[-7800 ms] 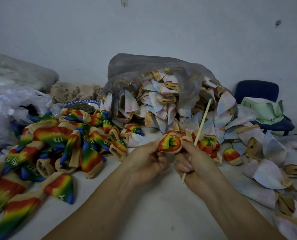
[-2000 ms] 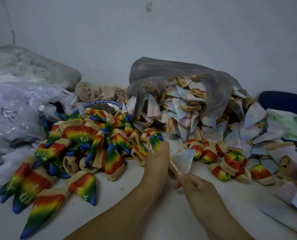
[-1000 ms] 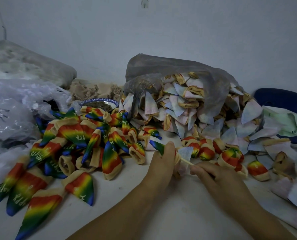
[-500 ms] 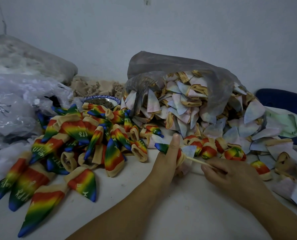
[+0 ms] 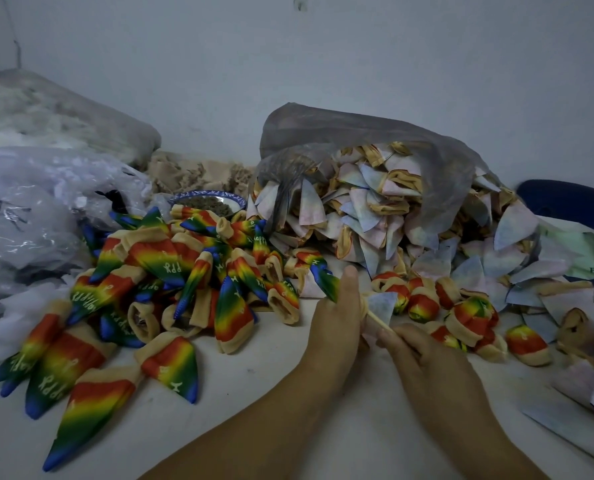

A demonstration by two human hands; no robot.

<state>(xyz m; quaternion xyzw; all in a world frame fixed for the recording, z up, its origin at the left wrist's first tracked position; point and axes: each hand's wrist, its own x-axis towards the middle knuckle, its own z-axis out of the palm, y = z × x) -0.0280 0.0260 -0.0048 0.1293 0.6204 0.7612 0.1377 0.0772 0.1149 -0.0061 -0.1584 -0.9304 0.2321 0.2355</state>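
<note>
Head view: left hand (image 5: 337, 318) grips the sock (image 5: 327, 285) (mostly hidden), right hand (image 5: 430, 370) fingers pinch the stick (image 5: 378, 319)

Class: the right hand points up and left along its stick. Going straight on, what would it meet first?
Most likely the pale fabric piece gripped by the left hand; the stick in the right hand runs into it. The rainbow pile lies beyond, though depth is unclear.

On the table (image 5: 288, 427), a heap of cones (image 5: 171, 282) lies left of our left hand (image 5: 337, 317), and a bowl (image 5: 184, 197) sits just behind that heap. A big bag (image 5: 357, 133) full of cones lies behind the hand, rolled cones (image 5: 468, 317) lie to its right, and a chair (image 5: 565, 202) stands far behind those.
</note>
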